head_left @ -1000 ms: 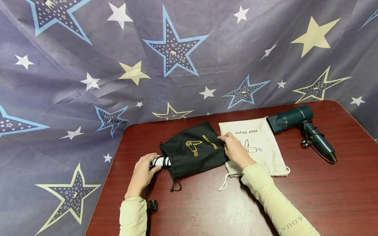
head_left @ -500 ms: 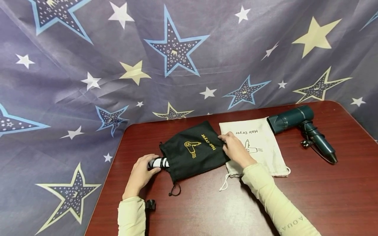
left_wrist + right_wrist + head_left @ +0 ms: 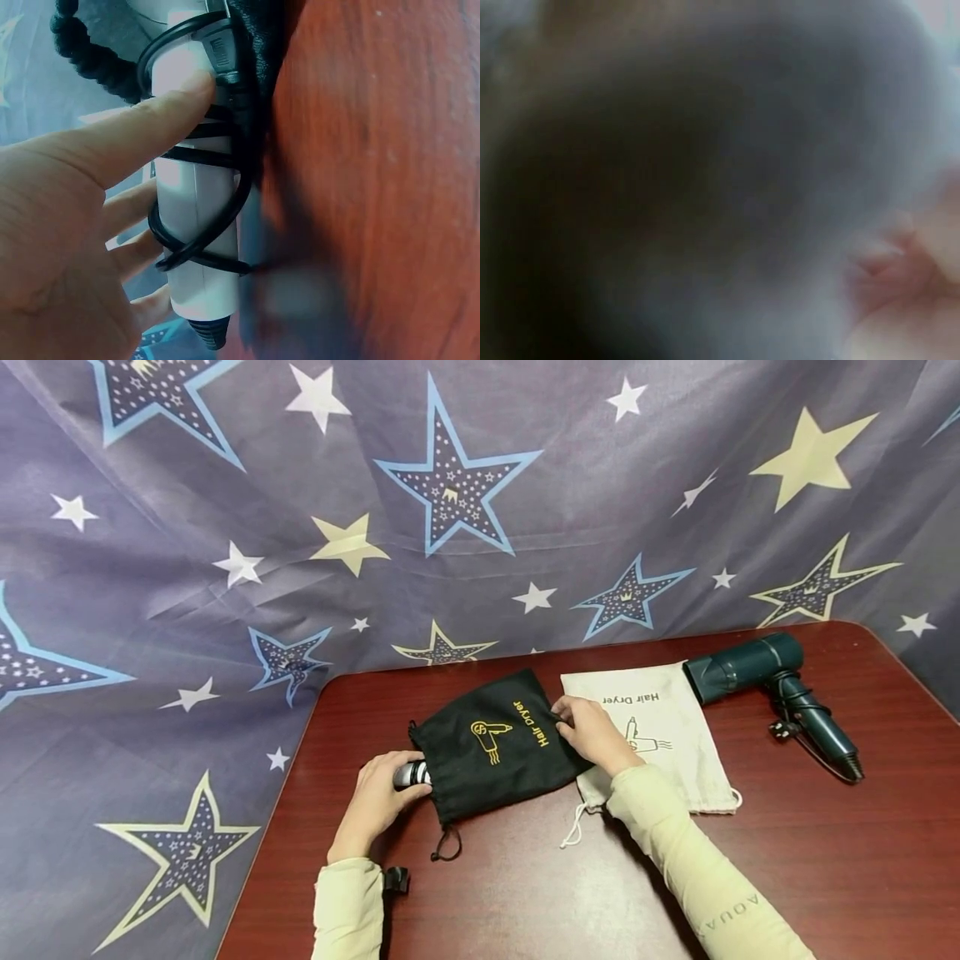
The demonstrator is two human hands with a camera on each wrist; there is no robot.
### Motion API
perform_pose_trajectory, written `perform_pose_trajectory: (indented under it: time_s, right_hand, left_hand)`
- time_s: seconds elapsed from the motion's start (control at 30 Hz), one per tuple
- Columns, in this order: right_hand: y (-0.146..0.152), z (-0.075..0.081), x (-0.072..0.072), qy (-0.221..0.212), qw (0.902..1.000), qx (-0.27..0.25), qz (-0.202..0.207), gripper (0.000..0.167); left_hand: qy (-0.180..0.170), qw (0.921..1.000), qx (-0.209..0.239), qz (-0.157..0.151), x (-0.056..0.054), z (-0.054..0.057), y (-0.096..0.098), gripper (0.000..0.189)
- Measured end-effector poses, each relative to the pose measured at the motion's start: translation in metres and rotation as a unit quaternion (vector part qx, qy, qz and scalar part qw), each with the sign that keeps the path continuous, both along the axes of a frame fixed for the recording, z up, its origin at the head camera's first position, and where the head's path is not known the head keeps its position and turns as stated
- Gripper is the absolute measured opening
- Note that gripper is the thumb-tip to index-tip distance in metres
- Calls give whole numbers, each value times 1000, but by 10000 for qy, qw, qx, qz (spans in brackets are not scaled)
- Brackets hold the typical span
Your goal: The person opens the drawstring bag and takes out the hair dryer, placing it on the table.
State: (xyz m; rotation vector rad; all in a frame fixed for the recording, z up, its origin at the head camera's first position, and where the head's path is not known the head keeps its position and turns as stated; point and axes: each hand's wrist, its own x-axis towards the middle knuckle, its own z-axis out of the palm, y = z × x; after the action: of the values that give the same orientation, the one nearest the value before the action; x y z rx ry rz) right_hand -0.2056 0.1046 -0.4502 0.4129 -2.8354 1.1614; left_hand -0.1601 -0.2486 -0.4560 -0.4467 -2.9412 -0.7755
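My left hand (image 3: 377, 795) grips the handle of a white hair dryer (image 3: 196, 191), wound with its black cord. Thumb and fingers lie along opposite sides of that handle in the left wrist view. The dryer's head is hidden inside a black drawstring bag (image 3: 498, 768) with yellow "Hair Dryer" lettering; only the handle end sticks out of its mouth. At the bag's closed end, my right hand (image 3: 596, 737) pinches the black cloth. The right wrist view is mostly a dark blur with part of the hand (image 3: 907, 277) at its right.
Beneath the right forearm lies a cream drawstring bag (image 3: 675, 702), overlapped by the black one. A dark green hair dryer (image 3: 750, 664) with its cord wrapped touches the cream bag's far corner. A star-patterned cloth (image 3: 480, 585) hangs behind the red-brown table (image 3: 510, 893).
The left hand slides further along the handle toward the bag's mouth, and less of the white handle shows. The right hand keeps its hold on the bag's closed end.
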Motion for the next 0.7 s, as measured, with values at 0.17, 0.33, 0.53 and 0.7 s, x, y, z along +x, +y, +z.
perform_pose_trajectory:
  time_s: [0.17, 0.33, 0.53, 0.7]
  right_hand:
    - [1, -1, 1, 73, 9999, 25, -78, 17]
    - [2, -2, 2, 215, 9996, 107, -126, 16]
    - [2, -2, 3, 308, 9993, 123, -190, 18]
    - [1, -3, 4, 336, 9991, 86, -248, 20]
  left_hand:
    - [22, 10000, -6, 9, 2, 2, -2, 45]
    - [43, 10000, -8, -13, 2, 5, -4, 43]
    - [209, 9996, -153, -85, 1, 4, -7, 43]
    - [282, 9995, -76, -139, 2, 7, -12, 42]
